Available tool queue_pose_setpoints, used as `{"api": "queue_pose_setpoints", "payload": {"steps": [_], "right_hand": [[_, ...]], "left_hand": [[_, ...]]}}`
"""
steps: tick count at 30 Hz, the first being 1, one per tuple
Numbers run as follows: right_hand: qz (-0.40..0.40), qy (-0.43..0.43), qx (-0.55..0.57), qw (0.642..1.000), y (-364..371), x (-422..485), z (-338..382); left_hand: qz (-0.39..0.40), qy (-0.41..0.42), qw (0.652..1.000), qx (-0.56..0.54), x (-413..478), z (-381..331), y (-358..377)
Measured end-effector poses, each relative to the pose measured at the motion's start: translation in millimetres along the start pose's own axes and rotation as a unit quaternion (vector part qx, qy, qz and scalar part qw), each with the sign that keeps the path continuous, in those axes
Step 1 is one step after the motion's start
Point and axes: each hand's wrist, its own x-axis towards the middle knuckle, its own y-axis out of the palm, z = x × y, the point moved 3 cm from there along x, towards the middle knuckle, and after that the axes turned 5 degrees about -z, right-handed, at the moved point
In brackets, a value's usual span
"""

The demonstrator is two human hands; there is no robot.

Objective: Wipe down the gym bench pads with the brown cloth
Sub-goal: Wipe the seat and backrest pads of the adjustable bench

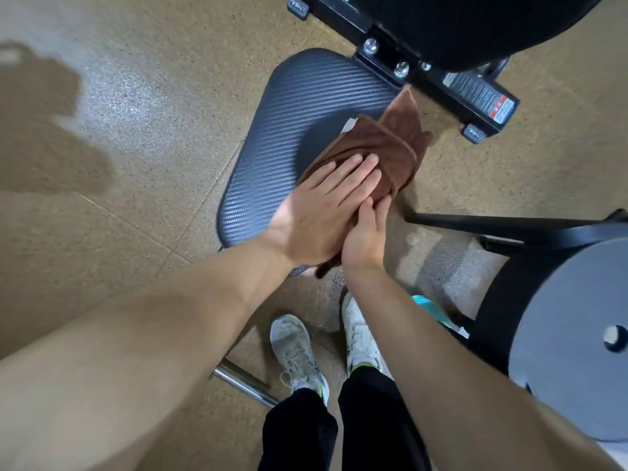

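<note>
A speckled tan gym floor (136, 232) fills the view from above, with a dark wet patch (44, 130) spread across its left side. At the centre, the person's left hand (319, 212) lies flat, palm down with the fingers straight and close together, pressing on a folded brown cloth (390, 144). The right hand (365, 236) sits just beside it, touching its little-finger side and resting against the cloth's near right edge; whether its fingers grip the fabric cannot be told. The cloth lies on the right edge of a dark grey seat pad (289, 124) with a ribbed, woven-look cover, and its far corner hangs past the pad toward the floor. Beyond the pad a black steel frame (441, 86) runs diagonally, carrying shiny bolts (401, 68) and a warning label (482, 96). A rounded black back pad (475, 25) overhangs the frame at top right. On the right stands a grey weight plate (571, 334) on a black stand, with a small teal object (430, 309) near its foot. Below the hands are the person's white sneakers (295, 351) and black trousers (373, 419), with a chrome bar (241, 382) just left of them.
</note>
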Motion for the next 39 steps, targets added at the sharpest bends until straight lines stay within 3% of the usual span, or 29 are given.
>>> {"api": "queue_pose_setpoints", "payload": {"steps": [7,17,21,25,27,30,33,37,39], "right_hand": [[-0.070,-0.012,0.080,0.994,-8,67,35],[-0.047,0.099,0.116,0.987,20,-44,-53],[0.012,0.124,0.054,0.991,28,-104,-62],[0.022,0.067,-0.202,0.977,21,-140,-41],[0.026,-0.022,-0.338,0.941,12,-145,-24],[0.029,-0.227,-0.483,0.845,-4,-146,-4],[0.104,-0.451,-0.539,0.704,-21,-124,4],[0.218,-0.558,-0.618,0.509,-27,-76,-3],[0.252,-0.605,-0.621,0.430,-9,-61,2]], "left_hand": [[-0.013,-0.015,1.000,0.005,66,-9,12],[-0.045,0.007,0.998,-0.035,-67,1,7],[-0.030,-0.011,0.998,-0.047,-122,2,-1],[-0.040,-0.085,0.993,-0.070,-170,2,1],[-0.067,-0.172,0.977,-0.103,-181,-10,5],[-0.121,-0.334,0.915,-0.189,-178,-41,4],[-0.121,-0.458,0.850,-0.231,-159,-74,6],[-0.081,-0.506,0.831,-0.216,-138,-91,24],[-0.096,-0.517,0.827,-0.198,-136,-82,32]]}}
